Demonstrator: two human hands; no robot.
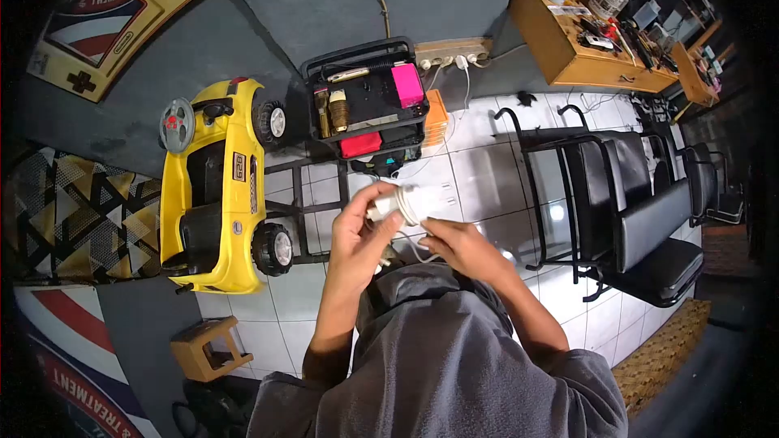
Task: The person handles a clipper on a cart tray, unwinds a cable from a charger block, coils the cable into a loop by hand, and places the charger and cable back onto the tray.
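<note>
In front of my body my left hand [361,231] is wrapped round a white block with a white cord wound about it, perhaps a plug or power adapter [403,201]. My right hand [461,245] pinches the white cord [415,253] at the block's lower right. A loop of this cord hangs between the two hands. The far end of the white piece blends into the pale floor tiles, so its exact shape cannot be told.
Beyond my hands stands a black trolley [369,123] with clippers and a pink box [407,85]. A yellow toy car [217,195] is at left, a black-cushioned chair [625,195] at right. A wooden desk [596,65] holds bottles and tools. A wall socket strip [454,54] has a plug in it.
</note>
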